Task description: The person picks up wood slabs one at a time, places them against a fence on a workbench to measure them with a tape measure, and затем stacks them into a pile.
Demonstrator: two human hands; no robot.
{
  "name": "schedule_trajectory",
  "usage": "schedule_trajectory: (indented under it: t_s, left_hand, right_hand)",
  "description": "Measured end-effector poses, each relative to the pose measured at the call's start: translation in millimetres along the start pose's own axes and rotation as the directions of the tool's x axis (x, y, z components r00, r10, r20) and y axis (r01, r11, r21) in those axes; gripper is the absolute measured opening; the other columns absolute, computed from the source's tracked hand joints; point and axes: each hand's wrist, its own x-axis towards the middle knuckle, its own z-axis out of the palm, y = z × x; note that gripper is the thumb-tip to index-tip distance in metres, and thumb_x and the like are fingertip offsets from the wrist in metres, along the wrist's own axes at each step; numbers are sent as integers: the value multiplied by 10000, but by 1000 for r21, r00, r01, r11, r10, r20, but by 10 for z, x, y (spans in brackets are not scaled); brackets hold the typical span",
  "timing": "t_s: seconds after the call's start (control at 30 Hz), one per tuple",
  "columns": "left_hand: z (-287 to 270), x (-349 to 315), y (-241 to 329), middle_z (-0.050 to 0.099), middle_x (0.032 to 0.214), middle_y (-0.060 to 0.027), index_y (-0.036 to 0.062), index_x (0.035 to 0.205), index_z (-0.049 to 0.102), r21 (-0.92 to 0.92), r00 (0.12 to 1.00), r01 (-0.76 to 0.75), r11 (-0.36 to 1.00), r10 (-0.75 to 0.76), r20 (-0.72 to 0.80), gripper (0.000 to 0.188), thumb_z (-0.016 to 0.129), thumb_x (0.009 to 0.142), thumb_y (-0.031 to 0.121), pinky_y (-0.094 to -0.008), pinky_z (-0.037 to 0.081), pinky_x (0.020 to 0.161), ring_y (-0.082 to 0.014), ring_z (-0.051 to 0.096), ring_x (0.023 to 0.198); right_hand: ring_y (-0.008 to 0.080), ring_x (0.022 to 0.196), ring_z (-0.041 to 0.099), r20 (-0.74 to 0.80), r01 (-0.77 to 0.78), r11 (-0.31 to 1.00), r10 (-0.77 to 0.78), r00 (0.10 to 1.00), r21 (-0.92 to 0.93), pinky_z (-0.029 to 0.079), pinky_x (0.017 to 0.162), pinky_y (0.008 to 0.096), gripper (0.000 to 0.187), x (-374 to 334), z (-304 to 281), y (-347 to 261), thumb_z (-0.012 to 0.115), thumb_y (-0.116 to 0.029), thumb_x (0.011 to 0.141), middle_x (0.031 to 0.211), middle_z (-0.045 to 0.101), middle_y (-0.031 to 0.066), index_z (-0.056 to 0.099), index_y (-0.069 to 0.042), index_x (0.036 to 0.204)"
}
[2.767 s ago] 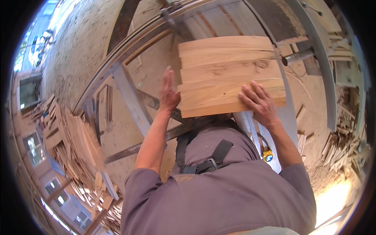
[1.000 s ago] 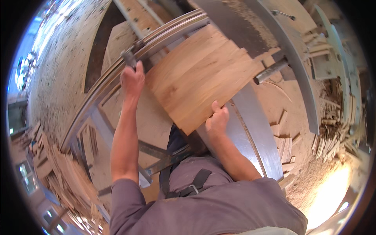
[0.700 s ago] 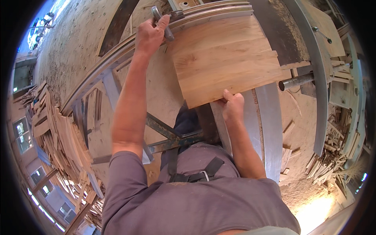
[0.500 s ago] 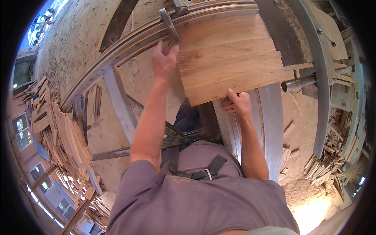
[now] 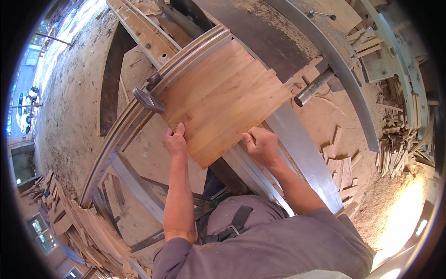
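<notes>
One glued-up wooden panel (image 5: 223, 97) lies flat on the steel machine desk (image 5: 302, 149), its far edge against the curved rail (image 5: 139, 111), with two hands on its near edge: the left hand (image 5: 175, 142) open and pressing flat, the right hand (image 5: 261, 145) curled, gripping the corner.

Glued wooden panel (image 5: 223, 100), pale brown, lying flat on a metal machine frame (image 5: 306, 153); left hand (image 5: 175, 142) pressed to its near left edge, fingers (image 5: 179, 130) on top; right hand (image 5: 262, 146) gripping the near right corner; curved steel guide rail (image 5: 139, 111) along the panel's left side, grey lever handle (image 5: 147, 99) on it; round steel bar (image 5: 313, 87) at the right corner; offcuts (image 5: 395, 144) heaped on the sawdust floor (image 5: 69, 102).
</notes>
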Motion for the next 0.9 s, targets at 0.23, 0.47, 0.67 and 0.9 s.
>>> schedule_trajectory:
  t_s: [0.23,0.47,0.67,0.9]
  left_hand:
    - [2,42,156,721,972,-69,-68,1032,717,310,1000,-13,951,4,29,236,743,912,134,-296,503,790,-155,633,851]
    - [-43,84,244,754,947,-230,-100,1007,721,598,995,-94,796,66,69,413,732,869,289,-403,538,805,-313,730,878]
    - [-78,228,179,721,954,-297,-107,957,709,671,992,-104,734,32,118,470,716,863,352,-471,538,816,-418,715,947]
    - [-221,360,127,718,953,-288,-59,936,722,616,977,-122,779,-15,214,452,687,861,385,-495,524,804,-421,708,947]
  right_hand:
    - [312,1191,622,-217,543,814,-579,786,-206,459,1049,445,236,518,241,153,732,-105,808,1154,705,110,702,-37,1032]
    - [308,1274,592,-197,477,845,-524,828,-243,412,1126,453,312,651,393,109,712,-113,838,1268,686,128,714,-36,1141]
    - [320,1294,584,-202,456,838,-523,828,-300,400,1140,461,309,738,475,138,681,-130,898,1310,673,136,715,-30,1188]
    - [329,1392,490,-135,418,840,-485,864,-347,332,1189,464,418,778,512,75,640,-216,942,1411,601,165,651,-17,1309]
